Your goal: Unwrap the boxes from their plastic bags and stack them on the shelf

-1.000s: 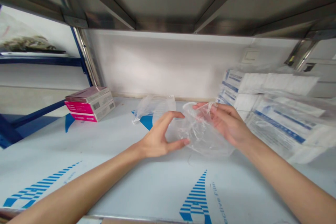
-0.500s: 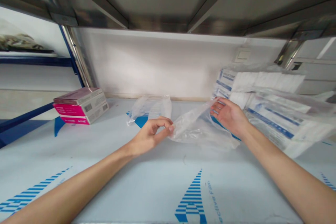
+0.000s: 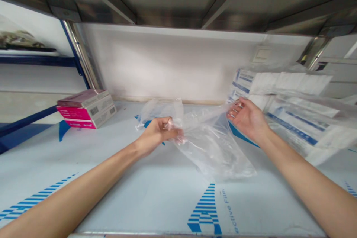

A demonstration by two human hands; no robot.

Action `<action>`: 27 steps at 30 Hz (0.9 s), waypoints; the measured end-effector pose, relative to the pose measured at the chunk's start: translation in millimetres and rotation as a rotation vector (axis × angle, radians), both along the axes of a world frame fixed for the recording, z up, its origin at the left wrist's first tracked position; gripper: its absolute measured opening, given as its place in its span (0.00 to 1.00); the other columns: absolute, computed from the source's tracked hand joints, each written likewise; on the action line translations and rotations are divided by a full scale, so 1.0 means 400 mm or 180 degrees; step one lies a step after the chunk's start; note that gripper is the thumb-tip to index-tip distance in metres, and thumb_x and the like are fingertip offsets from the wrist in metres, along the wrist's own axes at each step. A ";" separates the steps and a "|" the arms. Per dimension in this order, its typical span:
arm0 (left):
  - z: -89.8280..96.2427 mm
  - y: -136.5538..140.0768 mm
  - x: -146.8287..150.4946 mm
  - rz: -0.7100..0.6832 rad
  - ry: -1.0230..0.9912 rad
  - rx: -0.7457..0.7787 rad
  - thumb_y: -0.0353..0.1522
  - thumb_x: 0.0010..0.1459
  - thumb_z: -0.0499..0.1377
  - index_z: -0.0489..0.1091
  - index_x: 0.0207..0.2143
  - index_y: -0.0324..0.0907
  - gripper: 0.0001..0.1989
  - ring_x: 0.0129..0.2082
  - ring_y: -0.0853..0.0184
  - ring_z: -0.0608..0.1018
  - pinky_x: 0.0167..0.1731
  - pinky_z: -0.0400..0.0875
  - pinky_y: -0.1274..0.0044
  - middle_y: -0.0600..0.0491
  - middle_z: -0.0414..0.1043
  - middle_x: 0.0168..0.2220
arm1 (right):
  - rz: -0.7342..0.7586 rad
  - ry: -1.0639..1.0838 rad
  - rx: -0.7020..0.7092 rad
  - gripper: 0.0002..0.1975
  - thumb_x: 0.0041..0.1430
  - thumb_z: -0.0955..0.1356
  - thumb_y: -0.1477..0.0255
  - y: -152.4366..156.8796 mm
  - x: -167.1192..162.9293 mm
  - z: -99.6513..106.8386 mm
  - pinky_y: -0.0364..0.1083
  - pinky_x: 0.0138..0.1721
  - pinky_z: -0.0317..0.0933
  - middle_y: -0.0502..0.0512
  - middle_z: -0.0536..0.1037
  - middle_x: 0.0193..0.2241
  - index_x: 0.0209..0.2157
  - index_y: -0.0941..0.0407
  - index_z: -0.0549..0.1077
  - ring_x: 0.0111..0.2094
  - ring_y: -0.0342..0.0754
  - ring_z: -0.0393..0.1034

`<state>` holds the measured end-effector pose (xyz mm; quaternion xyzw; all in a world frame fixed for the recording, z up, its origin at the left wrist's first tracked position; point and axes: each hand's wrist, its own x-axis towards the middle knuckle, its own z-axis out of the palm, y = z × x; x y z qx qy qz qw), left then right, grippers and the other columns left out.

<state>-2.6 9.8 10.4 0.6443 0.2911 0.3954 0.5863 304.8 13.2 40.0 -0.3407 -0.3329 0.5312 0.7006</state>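
A clear plastic bag (image 3: 216, 148) is stretched between my two hands, above the film-covered shelf. My left hand (image 3: 160, 134) is closed on its left end, where the plastic bunches between thumb and fingers. Higher up on the other side, my right hand (image 3: 247, 117) has curled fingers around the bag's upper right edge. The bag's lower part spreads toward the front and looks thin, with nothing visible inside. Just behind my left hand lies another clear plastic bag (image 3: 158, 109), crumpled on the shelf.
Pink and white boxes (image 3: 86, 109) are stacked at the left. At the right stand white packets with blue print (image 3: 298, 126), wrapped in clear plastic. A metal shelf (image 3: 173, 0) hangs low overhead, and a wall (image 3: 167, 63) with a switch (image 3: 261, 54) closes off the back.
The bag now hangs more spread out, its lower part reaching further toward the front. My left hand has gathered more of the plastic; my right hand has shifted slightly up and right.
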 end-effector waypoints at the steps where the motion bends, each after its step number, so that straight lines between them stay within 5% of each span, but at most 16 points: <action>1: 0.001 -0.001 0.001 0.0006 -0.0251 -0.0108 0.34 0.49 0.70 0.59 0.25 0.42 0.19 0.26 0.67 0.80 0.29 0.72 0.77 0.58 0.72 0.22 | -0.0087 0.0034 -0.0085 0.08 0.54 0.70 0.73 0.000 -0.008 0.000 0.41 0.25 0.68 0.47 0.72 0.19 0.24 0.53 0.68 0.20 0.41 0.68; 3: 0.004 -0.003 0.001 0.0088 -0.0645 -0.0249 0.32 0.50 0.69 0.62 0.34 0.44 0.17 0.25 0.67 0.80 0.29 0.73 0.78 0.61 0.73 0.23 | -0.0287 0.0066 -0.0189 0.07 0.56 0.69 0.76 0.002 -0.021 -0.003 0.40 0.27 0.70 0.48 0.75 0.20 0.26 0.54 0.69 0.23 0.41 0.71; 6: 0.009 0.000 -0.001 0.0275 -0.1069 -0.0262 0.30 0.52 0.68 0.60 0.53 0.51 0.28 0.31 0.67 0.82 0.36 0.77 0.74 0.61 0.74 0.28 | -0.0368 -0.0030 -0.0140 0.08 0.56 0.69 0.81 0.008 -0.028 -0.015 0.40 0.38 0.73 0.50 0.80 0.27 0.29 0.53 0.70 0.33 0.43 0.78; 8: 0.007 0.006 -0.003 0.0349 -0.1215 -0.0242 0.30 0.53 0.67 0.58 0.56 0.54 0.31 0.35 0.66 0.82 0.40 0.78 0.70 0.61 0.73 0.28 | -0.0257 -0.0209 -0.0235 0.12 0.54 0.70 0.84 0.012 -0.029 -0.028 0.41 0.42 0.73 0.50 0.82 0.31 0.32 0.52 0.70 0.39 0.45 0.79; 10: 0.000 0.015 -0.004 0.0464 -0.1206 -0.0231 0.32 0.53 0.68 0.63 0.50 0.51 0.24 0.34 0.67 0.82 0.41 0.79 0.69 0.61 0.71 0.28 | -0.0069 -0.0450 -0.0592 0.10 0.55 0.71 0.83 0.014 -0.032 -0.042 0.42 0.41 0.74 0.51 0.82 0.30 0.31 0.53 0.70 0.37 0.45 0.80; 12: -0.011 0.022 -0.003 0.0628 -0.1046 -0.0215 0.36 0.53 0.68 0.69 0.42 0.44 0.15 0.32 0.68 0.81 0.40 0.79 0.70 0.59 0.71 0.31 | 0.0364 -0.0726 -0.1002 0.08 0.60 0.71 0.73 0.009 -0.040 -0.053 0.43 0.38 0.74 0.54 0.81 0.27 0.27 0.54 0.70 0.32 0.47 0.79; 14: -0.021 0.027 -0.001 0.0766 -0.0854 -0.0219 0.38 0.53 0.68 0.73 0.38 0.40 0.14 0.34 0.68 0.81 0.41 0.79 0.71 0.53 0.73 0.38 | 0.1080 -0.1034 -0.1133 0.19 0.64 0.66 0.56 -0.005 -0.052 -0.057 0.47 0.37 0.74 0.59 0.81 0.28 0.27 0.55 0.71 0.32 0.50 0.79; 18: -0.027 0.022 0.007 0.0699 -0.0648 -0.0325 0.38 0.55 0.67 0.71 0.52 0.41 0.23 0.42 0.62 0.81 0.49 0.77 0.66 0.45 0.71 0.54 | 0.2138 -0.1778 -0.0386 0.32 0.56 0.65 0.41 -0.040 -0.077 -0.054 0.54 0.48 0.69 0.62 0.82 0.38 0.40 0.57 0.78 0.43 0.56 0.78; 23: -0.023 -0.004 0.009 0.0482 -0.0087 -0.0011 0.38 0.53 0.69 0.49 0.68 0.57 0.46 0.56 0.49 0.75 0.56 0.71 0.55 0.44 0.49 0.70 | 0.2311 -0.2271 0.0465 0.21 0.50 0.77 0.61 -0.054 -0.099 -0.059 0.52 0.52 0.66 0.57 0.82 0.42 0.44 0.55 0.79 0.44 0.51 0.77; 27: -0.029 -0.025 0.013 0.1005 0.0747 0.1055 0.41 0.49 0.71 0.52 0.68 0.55 0.48 0.67 0.39 0.57 0.57 0.68 0.52 0.47 0.23 0.73 | 0.1936 -0.2012 0.0450 0.19 0.55 0.75 0.67 -0.056 -0.121 -0.064 0.49 0.45 0.71 0.53 0.83 0.39 0.48 0.51 0.77 0.39 0.47 0.78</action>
